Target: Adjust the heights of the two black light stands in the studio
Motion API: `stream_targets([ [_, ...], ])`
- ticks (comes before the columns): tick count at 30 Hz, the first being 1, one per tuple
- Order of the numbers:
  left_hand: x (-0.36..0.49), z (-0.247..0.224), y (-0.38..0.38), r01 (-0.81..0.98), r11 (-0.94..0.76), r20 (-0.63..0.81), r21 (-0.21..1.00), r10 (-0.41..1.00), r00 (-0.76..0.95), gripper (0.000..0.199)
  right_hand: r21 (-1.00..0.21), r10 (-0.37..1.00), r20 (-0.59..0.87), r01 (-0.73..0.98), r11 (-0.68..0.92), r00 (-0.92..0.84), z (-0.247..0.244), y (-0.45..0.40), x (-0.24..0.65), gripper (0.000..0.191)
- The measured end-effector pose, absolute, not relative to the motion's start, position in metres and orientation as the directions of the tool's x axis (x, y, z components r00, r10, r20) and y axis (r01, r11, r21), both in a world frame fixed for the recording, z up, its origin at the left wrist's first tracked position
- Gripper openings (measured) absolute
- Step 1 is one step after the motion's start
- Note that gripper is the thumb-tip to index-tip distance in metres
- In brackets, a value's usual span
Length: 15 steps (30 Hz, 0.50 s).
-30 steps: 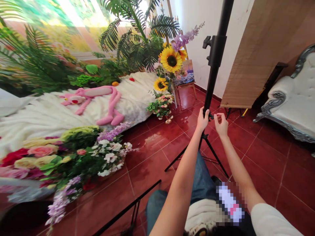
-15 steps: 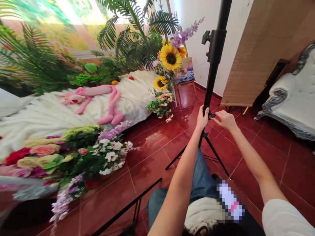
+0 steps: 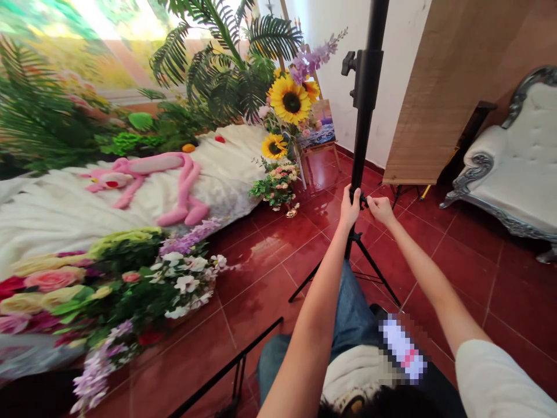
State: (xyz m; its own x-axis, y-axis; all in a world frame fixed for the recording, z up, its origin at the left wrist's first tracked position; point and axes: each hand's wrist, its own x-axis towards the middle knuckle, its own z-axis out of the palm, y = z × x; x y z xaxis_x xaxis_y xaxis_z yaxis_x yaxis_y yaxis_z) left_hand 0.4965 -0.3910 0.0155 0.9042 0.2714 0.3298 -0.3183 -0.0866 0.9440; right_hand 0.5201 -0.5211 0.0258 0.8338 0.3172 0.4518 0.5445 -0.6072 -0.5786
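Note:
A black light stand rises upright in front of me on spread tripod legs; its top runs out of view. My left hand is wrapped round its lower pole. Just right of it, my right hand is closed on the small black tightening knob at the pole's side; the fingers hide part of the knob. Higher up the pole, another knob sticks out to the left with no hand on it.
To the left, a pink plush toy lies on a white draped platform bordered by artificial flowers. Sunflowers stand behind the pole. A silver-and-white armchair is at right. Another black stand leg crosses the floor lower left.
My right hand's fingers have closed in tighter round the knob, from a looser pinch. My left hand keeps its hold on the pole. The view has shifted slightly to the right.

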Motion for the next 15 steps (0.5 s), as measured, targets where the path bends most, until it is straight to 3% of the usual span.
stream_targets([
  [3, 0.494, 0.018, -0.392, -0.285, -0.095, 0.301, 0.954, 0.287, 0.910, 0.047, -0.735, 0.141, 0.422, 0.429, -0.525, 0.896, 0.013, -0.507, 0.511, 0.063],
  [7, 0.497, 0.021, -0.394, -0.270, -0.091, 0.285, 0.959, 0.294, 0.913, 0.045, -0.784, -0.004, 0.454, 0.398, -0.476, 0.891, 0.003, -0.495, 0.505, 0.067],
  [12, 0.478, -0.009, -0.378, -0.347, 0.005, 0.332, 0.938, 0.271, 0.903, 0.046, -0.827, 0.037, 0.425, 0.405, -0.391, 0.904, 0.001, -0.500, 0.508, 0.072],
  [14, 0.448, -0.041, -0.361, -0.223, 0.025, 0.211, 0.975, 0.237, 0.948, 0.043, -0.856, 0.082, 0.377, 0.381, -0.349, 0.923, -0.001, -0.501, 0.508, 0.073],
  [15, 0.428, -0.061, -0.351, -0.087, 0.039, 0.078, 0.995, 0.194, 0.978, 0.044, -0.868, 0.088, 0.361, 0.369, -0.333, 0.928, -0.002, -0.501, 0.508, 0.074],
])
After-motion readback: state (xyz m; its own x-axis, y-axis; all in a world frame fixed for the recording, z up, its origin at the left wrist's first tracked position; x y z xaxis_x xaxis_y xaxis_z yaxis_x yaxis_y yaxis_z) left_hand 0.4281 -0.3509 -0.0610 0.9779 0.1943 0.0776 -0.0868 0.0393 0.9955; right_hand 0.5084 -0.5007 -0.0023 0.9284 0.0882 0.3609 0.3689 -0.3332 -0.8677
